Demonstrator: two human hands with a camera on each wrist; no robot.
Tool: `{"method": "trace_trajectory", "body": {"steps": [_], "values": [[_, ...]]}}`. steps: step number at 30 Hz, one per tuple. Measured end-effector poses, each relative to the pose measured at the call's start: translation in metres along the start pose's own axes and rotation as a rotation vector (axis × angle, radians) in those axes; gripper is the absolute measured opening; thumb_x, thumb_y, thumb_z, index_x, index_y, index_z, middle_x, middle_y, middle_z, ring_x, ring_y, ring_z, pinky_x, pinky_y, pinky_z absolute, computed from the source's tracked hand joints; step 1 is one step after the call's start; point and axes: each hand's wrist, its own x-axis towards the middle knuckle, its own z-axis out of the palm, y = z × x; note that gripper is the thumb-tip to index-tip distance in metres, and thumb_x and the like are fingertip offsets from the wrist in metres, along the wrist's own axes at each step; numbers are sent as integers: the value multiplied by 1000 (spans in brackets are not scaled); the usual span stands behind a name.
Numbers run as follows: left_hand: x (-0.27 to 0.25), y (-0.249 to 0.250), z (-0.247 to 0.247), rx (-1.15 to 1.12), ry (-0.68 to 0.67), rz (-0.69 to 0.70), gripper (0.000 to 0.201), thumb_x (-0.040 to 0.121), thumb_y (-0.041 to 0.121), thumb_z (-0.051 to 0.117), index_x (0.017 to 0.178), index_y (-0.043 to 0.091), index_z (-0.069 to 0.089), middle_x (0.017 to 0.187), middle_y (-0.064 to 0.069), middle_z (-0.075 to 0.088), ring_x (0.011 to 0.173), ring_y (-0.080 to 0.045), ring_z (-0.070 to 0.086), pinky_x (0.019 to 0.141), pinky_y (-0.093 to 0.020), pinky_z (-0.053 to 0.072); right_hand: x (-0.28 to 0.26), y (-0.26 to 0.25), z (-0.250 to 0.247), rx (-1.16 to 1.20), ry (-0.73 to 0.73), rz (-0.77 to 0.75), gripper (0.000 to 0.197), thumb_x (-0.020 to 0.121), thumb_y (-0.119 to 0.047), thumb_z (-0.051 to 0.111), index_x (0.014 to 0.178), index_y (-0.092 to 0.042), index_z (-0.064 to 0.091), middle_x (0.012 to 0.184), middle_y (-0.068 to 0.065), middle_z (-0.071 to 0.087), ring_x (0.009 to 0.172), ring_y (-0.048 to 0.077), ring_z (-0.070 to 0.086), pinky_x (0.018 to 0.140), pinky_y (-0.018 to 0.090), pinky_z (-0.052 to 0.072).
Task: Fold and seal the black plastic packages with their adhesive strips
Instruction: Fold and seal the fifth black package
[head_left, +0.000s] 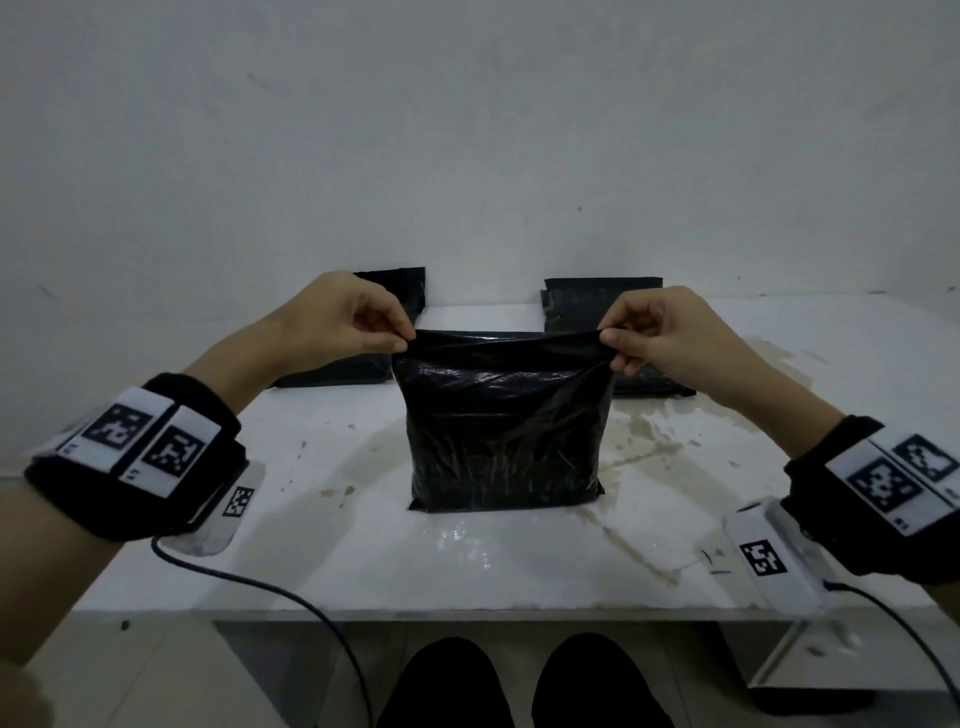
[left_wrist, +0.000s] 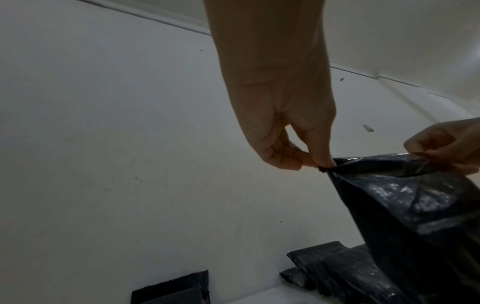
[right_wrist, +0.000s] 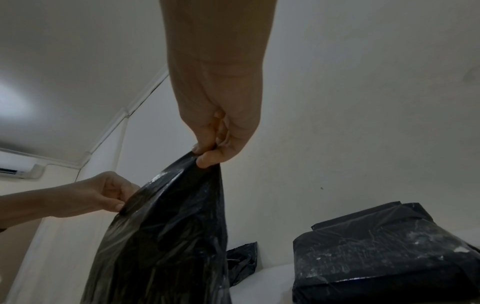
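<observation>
The left hand (head_left: 332, 325) and right hand (head_left: 670, 332) each pinch a top corner of the bag (head_left: 501, 421) standing mid-table (head_left: 363, 561), so uneven tension could skew the fold and misalign the adhesive strip, which is apparently hidden here.

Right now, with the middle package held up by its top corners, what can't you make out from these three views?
- Adhesive strip on the held package: not visible in any view; dark, creased plastic.
- Its contents: opaque plastic hides them.
- Left rear package: head view, mostly behind the left hand.
- Right rear package: partly behind the right hand; whether sealed is unclear.
- Held package's bottom: cut off in both wrist views.
</observation>
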Motion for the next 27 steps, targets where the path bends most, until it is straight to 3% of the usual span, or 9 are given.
{"method": "trace_trajectory", "body": {"steps": [3,6,8,10,12,15,19,23,27], "values": [[-2,2,2,92,25,73,7,74,20,75,81,21,73,75,5,66,81,-11,62,71,-18,51,0,0,-1,-2,-6,-9,10,87,0,58,80,-6,61,64,9,60,52,6,62,53,15,50],[-4,2,5,193,19,148,32,65,40,77,79,12,76,76,3,63,82,-8,59,65,-22,48,0,0,0,-1,-6,-11,8,87,0,58,81,-3,61,65,11,60,52,6,61,54,15,50],[-4,-1,7,240,10,212,29,65,39,78,74,12,75,73,8,60,77,-1,57,61,-25,46,1,0,1,-2,-4,-13,8,87,1,58,81,-4,61,64,11,60,52,6,61,54,15,51],[-4,-1,7,223,21,215,28,67,42,76,68,15,72,69,13,58,72,2,58,60,-20,47,1,1,1,-7,2,-13,8,87,0,58,81,-4,61,63,9,60,52,6,61,54,16,51],[-6,1,7,101,57,156,27,68,47,66,65,20,66,68,3,61,69,-3,60,62,-13,47,0,1,0,-12,16,-13,7,88,0,58,83,-2,61,63,9,60,51,5,61,53,15,50],[-9,2,8,-103,94,102,29,68,43,64,66,13,63,78,0,65,65,-8,61,64,-14,49,0,2,-1,-18,29,-10,8,89,-1,57,82,-4,61,63,8,61,50,4,61,53,15,50],[-15,3,13,-87,115,69,27,66,39,64,60,13,61,73,0,65,61,-9,61,60,-16,49,-1,3,5,-64,53,-27,13,88,-3,59,77,-11,60,60,4,61,49,3,59,53,16,50],[-14,2,14,-96,212,17,26,74,3,74,57,5,54,61,-5,63,58,-7,60,61,-23,51,-4,0,4,-110,91,-70,5,85,-5,64,82,-9,66,68,5,65,56,10,61,60,17,51],[-10,-1,15,-37,213,1,12,78,-1,69,85,9,65,72,1,63,64,-3,58,62,-10,46,2,0,3,-169,100,-95,5,84,-8,66,80,-12,66,73,9,66,60,14,61,63,16,49]]}}
